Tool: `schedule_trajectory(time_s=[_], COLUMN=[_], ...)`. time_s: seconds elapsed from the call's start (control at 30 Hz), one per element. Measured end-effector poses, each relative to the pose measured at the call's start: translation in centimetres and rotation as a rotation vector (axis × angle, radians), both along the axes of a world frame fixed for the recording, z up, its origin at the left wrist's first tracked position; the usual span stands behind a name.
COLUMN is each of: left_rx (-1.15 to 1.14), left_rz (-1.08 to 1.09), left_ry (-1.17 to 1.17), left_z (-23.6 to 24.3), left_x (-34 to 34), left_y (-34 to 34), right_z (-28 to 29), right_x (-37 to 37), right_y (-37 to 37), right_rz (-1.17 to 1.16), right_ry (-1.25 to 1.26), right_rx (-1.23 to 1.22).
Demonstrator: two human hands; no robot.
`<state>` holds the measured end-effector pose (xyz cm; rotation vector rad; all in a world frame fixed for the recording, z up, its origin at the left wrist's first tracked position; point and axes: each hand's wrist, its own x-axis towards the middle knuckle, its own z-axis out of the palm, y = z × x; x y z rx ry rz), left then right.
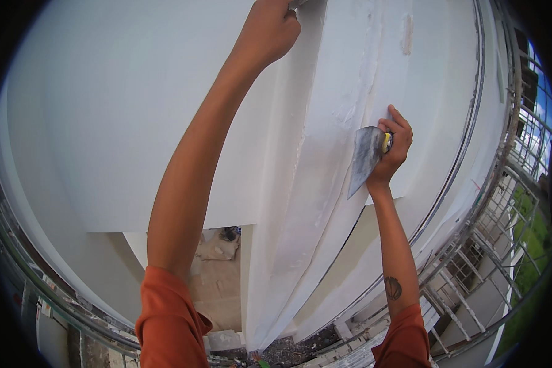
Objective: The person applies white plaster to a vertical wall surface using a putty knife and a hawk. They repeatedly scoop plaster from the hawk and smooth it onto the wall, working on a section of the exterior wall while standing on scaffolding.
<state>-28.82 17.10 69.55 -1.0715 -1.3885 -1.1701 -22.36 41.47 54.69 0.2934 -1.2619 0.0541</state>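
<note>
Near the top edge, my left hand [275, 27] is closed around a grey metal tool [298, 3], mostly out of frame, held up against a white plastered beam [325, 67]. Lower and to the right, my right hand [394, 147] grips a wide putty knife [365, 159] with a yellow-and-black handle. Its grey-smeared blade is tilted beside a long ridged joint on the beam. Both forearms, in orange short sleeves, reach up from the lower edge.
A large white surface [135, 110] fills the left side. Below is an opening onto a tan floor [218, 285] with bags [221, 244]. Metal scaffolding [472, 288] runs along the right, with grass [527, 227] and sky beyond. Rubble [313, 346] lies at the bottom.
</note>
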Motion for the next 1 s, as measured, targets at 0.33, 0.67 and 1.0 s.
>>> schedule_trajectory(time_s=[0.33, 0.67, 1.0], left_rx=[-0.133, -0.195, 0.226], left_rz=[-0.223, -0.066, 0.018], left_ry=[-0.14, -0.316, -0.042], left_z=[-20.5, -44.6, -14.5], left_x=[2.9, 3.2, 1.1], left_y=[-1.0, -3.2, -4.3], right_z=[0.0, 0.2, 0.0], right_x=[0.2, 0.4, 0.5], right_y=[-0.5, 0.1, 0.1], right_rz=[-0.016, -0.042, -0.04], right_ry=[-0.002, -0.009, 0.003], right_rx=[-0.012, 0.006, -0.006])
